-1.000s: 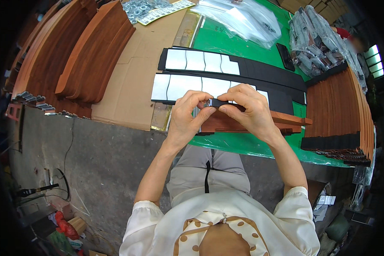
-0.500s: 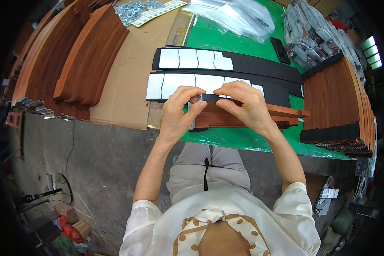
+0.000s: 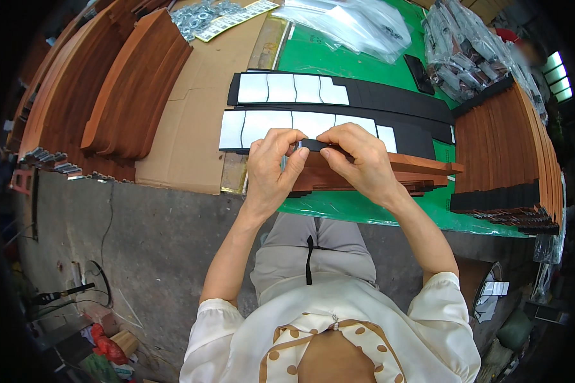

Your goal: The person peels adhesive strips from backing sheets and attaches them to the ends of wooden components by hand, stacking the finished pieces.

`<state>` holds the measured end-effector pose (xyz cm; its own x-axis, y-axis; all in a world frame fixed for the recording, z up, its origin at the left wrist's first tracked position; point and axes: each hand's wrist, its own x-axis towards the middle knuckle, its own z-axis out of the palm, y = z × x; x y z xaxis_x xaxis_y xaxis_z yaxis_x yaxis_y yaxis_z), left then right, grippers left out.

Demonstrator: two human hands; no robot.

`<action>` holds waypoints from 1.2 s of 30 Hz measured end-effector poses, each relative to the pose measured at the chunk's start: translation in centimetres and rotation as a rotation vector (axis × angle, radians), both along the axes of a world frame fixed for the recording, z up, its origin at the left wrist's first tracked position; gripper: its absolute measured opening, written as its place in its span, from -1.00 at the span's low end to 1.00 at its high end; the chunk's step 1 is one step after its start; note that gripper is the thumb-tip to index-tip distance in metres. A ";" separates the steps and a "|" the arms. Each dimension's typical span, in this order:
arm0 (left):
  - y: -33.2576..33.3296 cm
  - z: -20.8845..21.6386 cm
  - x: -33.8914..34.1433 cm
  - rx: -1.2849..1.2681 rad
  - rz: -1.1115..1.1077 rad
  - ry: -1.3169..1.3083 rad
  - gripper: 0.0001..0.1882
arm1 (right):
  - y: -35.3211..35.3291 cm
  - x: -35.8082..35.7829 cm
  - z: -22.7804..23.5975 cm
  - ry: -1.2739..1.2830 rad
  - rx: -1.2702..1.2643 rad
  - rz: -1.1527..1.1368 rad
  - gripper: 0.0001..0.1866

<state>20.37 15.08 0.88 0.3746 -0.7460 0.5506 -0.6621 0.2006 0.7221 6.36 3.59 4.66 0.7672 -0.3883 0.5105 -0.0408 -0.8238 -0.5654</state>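
Observation:
Over the near edge of the table, my left hand and my right hand meet with thumbs and fingertips pinched. Between them is a short black strip, one end in each hand. A small shiny bit shows by the left fingertips, too small to name. Right below the fingers lies a reddish-brown wooden slat, partly hidden by my hands. Just beyond are black strips with white wavy-cut stickers on them, and a second such row behind.
Stacked curved wooden slats stand at the left on cardboard. More slats with black ends are stacked at the right. Clear plastic bags, a phone, metal rings and wrapped parts lie at the back.
My right hand has shifted slightly left, closer to my left hand, and less of the black strip shows between them. The left hand has barely moved.

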 end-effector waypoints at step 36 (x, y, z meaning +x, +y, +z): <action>-2.5 6.4 -5.0 0.134 -0.152 -0.688 -0.68 | -20.8 -7.9 -3.6 0.891 -0.360 0.156 -0.83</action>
